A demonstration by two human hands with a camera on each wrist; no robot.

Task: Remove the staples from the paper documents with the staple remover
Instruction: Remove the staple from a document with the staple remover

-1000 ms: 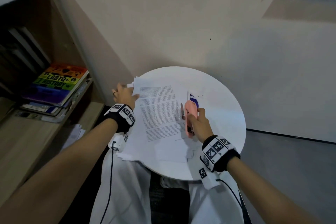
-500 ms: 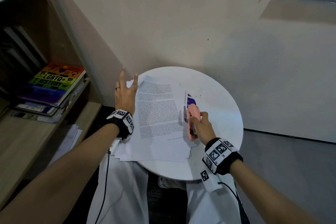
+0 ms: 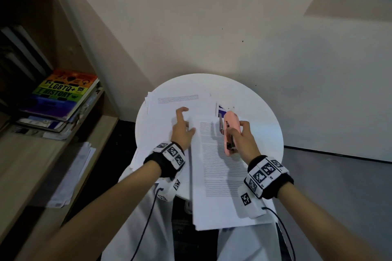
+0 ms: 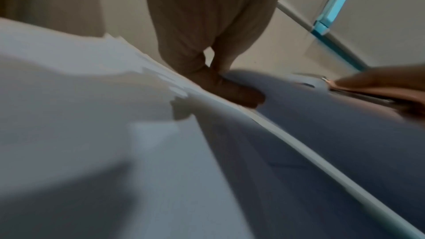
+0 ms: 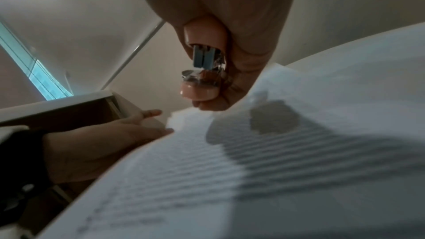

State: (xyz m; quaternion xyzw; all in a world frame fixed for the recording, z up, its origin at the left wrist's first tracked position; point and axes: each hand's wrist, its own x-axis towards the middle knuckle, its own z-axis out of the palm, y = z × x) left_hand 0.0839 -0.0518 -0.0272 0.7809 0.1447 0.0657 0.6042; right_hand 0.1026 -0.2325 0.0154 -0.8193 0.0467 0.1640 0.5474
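Observation:
A printed document lies on the round white table, its near end hanging over the front edge. My left hand is at its top-left corner; in the left wrist view the thumb lies on the sheet's edge with a finger beside it, pinching the corner. My right hand grips a pink staple remover above the document's top-right corner, metal end pointing away from me. The tool's metal parts show in the right wrist view. A pile of loose sheets covers the table's left side.
A small purple and white box sits just behind the tool. To the left, a wooden shelf holds stacked books, with papers lower down. A beige wall stands close behind the table. My lap is under the document's overhanging end.
My left hand has come from the far left edge of the pile to the right, onto a document. That document now lies nearer me, over the front edge. The right hand barely moved.

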